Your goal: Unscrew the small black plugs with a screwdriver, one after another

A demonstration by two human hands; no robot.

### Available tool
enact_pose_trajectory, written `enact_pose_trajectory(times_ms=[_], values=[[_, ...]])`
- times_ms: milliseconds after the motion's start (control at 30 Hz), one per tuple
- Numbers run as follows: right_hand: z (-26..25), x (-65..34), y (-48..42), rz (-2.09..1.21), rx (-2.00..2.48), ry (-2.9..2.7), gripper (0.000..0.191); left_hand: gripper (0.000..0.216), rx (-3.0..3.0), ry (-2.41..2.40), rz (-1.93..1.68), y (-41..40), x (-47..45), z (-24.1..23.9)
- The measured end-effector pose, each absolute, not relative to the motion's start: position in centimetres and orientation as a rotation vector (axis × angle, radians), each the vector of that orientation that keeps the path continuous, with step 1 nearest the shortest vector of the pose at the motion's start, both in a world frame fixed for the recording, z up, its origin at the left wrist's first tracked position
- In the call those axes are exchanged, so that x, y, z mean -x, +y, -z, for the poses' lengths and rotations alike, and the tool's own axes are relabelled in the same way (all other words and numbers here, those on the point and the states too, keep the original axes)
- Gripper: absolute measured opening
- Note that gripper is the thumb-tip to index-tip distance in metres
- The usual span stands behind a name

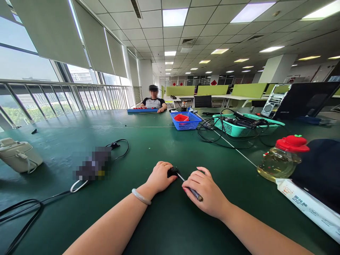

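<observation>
My left hand (159,178) is closed on a small black part (173,171), holding it down against the dark green tabletop (164,226). The part is mostly covered by my fingers, so its kind cannot be made out. A screwdriver (196,195) with a thin metal shaft and a dark handle is gripped in my right hand (207,193). Its shaft slants up and to the left, with the tip at the black part. A pale bangle (141,197) circles my left wrist.
A blurred dark object (92,164) with cables lies left, beyond it a beige case (20,154). Ahead are a blue basket (187,125) and a teal basket (236,132) of tangled cables. Right stand a red-lidded bottle (278,163) and white packet (309,209). A person (155,102) sits opposite.
</observation>
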State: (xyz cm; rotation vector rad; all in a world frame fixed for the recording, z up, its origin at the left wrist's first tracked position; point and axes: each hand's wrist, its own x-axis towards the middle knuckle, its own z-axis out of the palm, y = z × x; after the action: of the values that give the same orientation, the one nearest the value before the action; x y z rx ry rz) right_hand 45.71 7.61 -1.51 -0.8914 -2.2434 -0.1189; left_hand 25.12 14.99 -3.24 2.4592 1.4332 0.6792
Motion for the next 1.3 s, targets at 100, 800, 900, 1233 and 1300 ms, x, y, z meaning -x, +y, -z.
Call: enact_pose_trajectory(times_ms=[100,800,900,1233,1300], values=[[1.5,-45.8,7.7,0.115,0.903,-2.244,0.013,0.030,-2.456,1.430,-0.675,14.9,-25.2,3.2],[1.8,-46.1,8.3,-0.138,0.990,-2.055,0.017,0.030,-2.445,1.392,-0.680,14.8,-25.2,3.0],[1.6,-46.1,8.4,-0.220,1.042,-1.990,0.019,0.029,-2.453,1.391,-0.674,14.7,-25.2,2.9],[2.3,-46.8,9.4,-0.810,1.190,-1.651,0.026,0.029,-2.451,1.393,-0.653,14.6,-25.3,2.5],[2.5,-46.9,9.8,-0.845,1.183,-1.584,0.026,0.028,-2.450,1.394,-0.651,14.6,-25.3,2.5]])
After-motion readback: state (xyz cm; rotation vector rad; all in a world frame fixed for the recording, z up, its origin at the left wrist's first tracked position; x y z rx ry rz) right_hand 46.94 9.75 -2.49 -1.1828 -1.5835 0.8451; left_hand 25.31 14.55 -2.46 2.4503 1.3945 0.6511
